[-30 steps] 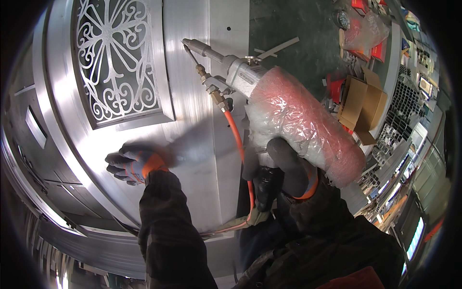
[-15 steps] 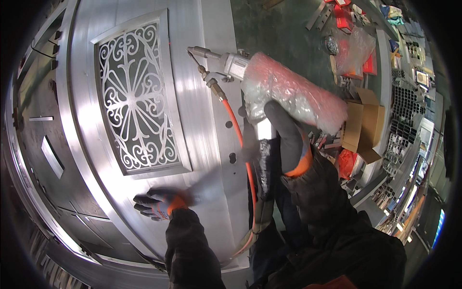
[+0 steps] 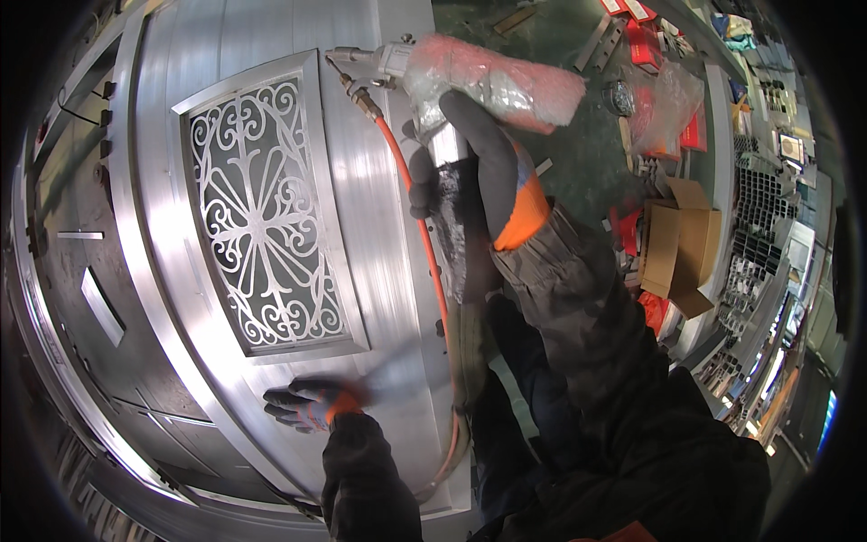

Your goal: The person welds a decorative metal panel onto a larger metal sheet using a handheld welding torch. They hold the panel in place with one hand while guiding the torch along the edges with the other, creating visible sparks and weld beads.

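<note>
My right hand (image 3: 501, 176), in a dark glove with an orange cuff, is closed round the black-wrapped handle of a gun-shaped hose-fed tool (image 3: 393, 60). Pink and clear bubble wrap (image 3: 506, 81) covers the tool's thick body. Its metal nozzle points left above the upper right corner of a scrollwork grille (image 3: 257, 217). An orange hose (image 3: 424, 230) runs from a brass fitting near the nozzle down past the handle. My left hand (image 3: 302, 405), gloved alike, rests open on the silver metal door panel (image 3: 388, 316) below the grille. A blurred streak beside its cuff cannot be made out.
An open cardboard box (image 3: 673, 244) stands on the right among red packages (image 3: 646, 45) and clear plastic bags (image 3: 673, 99). Stacked metal profiles (image 3: 759, 194) lie farther right. Left of the panel, loose metal strips (image 3: 101, 307) lie on a dark surface.
My right hand has carried the tool away from me and to the left, its hose following. The panel sits slightly lower in view. My left hand stays flat on it.
</note>
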Tool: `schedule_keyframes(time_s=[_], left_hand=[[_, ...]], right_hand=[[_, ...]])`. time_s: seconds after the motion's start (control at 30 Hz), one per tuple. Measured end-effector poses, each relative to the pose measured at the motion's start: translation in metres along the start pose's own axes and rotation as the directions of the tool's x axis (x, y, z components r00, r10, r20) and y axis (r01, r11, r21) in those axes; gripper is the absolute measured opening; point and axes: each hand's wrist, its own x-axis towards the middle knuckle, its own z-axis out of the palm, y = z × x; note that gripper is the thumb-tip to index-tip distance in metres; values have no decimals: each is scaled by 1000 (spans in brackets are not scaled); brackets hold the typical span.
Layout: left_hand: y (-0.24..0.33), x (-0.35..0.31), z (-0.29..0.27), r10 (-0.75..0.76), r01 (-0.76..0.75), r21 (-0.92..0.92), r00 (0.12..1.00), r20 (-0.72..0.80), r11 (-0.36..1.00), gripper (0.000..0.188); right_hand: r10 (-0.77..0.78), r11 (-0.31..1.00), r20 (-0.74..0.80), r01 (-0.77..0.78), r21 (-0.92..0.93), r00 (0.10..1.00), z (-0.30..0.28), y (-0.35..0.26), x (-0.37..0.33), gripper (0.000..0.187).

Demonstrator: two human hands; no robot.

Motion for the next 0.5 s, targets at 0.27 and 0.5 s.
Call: schedule_keyframes(time_s=[0.27, 0.5], left_hand=[[0, 0, 3, 13, -13, -26, 1000, -4, 1000, 71], [-1, 1, 2, 36, -39, -46, 998, -54, 998, 72]], right_hand=[[-43, 999, -76, 43, -9, 996, 12, -7, 11, 47], [-15, 1000, -15, 16, 8, 1000, 10, -5, 18, 42]])
